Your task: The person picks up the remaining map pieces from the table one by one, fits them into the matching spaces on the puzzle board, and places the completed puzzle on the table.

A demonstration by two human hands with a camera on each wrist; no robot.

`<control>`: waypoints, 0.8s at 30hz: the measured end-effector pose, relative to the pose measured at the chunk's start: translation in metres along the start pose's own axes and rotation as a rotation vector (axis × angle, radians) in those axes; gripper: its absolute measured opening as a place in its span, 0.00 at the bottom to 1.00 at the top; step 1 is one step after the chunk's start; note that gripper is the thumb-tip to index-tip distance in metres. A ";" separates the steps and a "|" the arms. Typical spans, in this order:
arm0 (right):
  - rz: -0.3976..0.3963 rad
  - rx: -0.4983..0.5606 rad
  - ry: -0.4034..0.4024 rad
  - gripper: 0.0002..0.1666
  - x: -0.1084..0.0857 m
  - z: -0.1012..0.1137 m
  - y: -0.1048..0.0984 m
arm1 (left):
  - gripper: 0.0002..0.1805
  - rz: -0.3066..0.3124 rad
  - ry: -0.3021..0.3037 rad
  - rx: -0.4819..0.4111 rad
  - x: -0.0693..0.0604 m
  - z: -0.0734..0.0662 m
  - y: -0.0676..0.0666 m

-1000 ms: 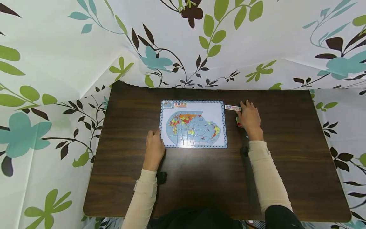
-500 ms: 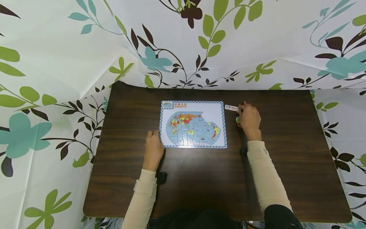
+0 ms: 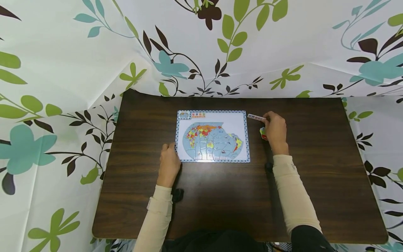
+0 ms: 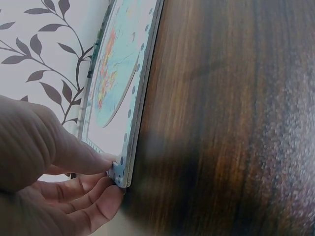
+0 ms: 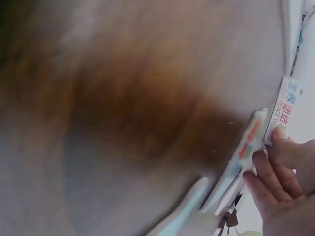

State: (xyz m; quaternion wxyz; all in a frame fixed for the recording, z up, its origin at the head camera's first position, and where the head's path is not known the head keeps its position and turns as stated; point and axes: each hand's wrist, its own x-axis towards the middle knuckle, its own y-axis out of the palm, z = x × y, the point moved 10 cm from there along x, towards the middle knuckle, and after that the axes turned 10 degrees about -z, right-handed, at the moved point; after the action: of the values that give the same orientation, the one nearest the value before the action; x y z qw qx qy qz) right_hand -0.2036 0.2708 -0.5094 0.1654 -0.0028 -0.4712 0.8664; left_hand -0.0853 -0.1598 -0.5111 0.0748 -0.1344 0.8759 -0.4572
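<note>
A world map jigsaw puzzle (image 3: 234, 122) in a blue dotted frame lies on the table, with a gap at the upper right of its map. My left hand (image 3: 169, 165) pinches the frame's near left corner, thumb (image 4: 83, 156) on top and fingers against the edge. To the right of the board, my right hand (image 3: 277, 133) pinches the right end of a thin white strip with printed characters (image 3: 255, 117), which looks tilted. Beside and partly under this hand is a colourful puzzle piece (image 3: 263, 133); the right wrist view shows further pale pieces (image 5: 184, 209) on the table.
The dark wood-grain table (image 3: 220, 199) has its far edge against a white leaf-patterned cloth (image 3: 267, 45). A small black object (image 3: 177, 195) is at the left wrist, another (image 3: 269, 167) at the right.
My right hand has drawn in its fingers around the end of the printed strip, which has tipped and turned slightly. The left hand and the board have stayed in place.
</note>
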 end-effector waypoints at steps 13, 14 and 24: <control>0.022 0.178 0.046 0.13 0.013 0.025 0.000 | 0.18 0.004 -0.008 0.006 0.001 0.001 0.001; 0.032 0.182 0.044 0.13 0.014 0.028 0.002 | 0.18 0.005 -0.009 0.008 0.001 0.001 0.001; 0.124 0.200 0.025 0.12 0.018 0.068 0.031 | 0.17 -0.005 0.008 0.010 -0.001 -0.001 0.000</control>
State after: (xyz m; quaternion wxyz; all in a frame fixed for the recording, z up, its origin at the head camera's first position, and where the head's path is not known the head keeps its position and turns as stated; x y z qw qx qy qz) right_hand -0.2401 0.2054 -0.4939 0.1168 -0.0263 -0.3794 0.9174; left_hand -0.0848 -0.1591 -0.5107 0.0710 -0.1342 0.8736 -0.4624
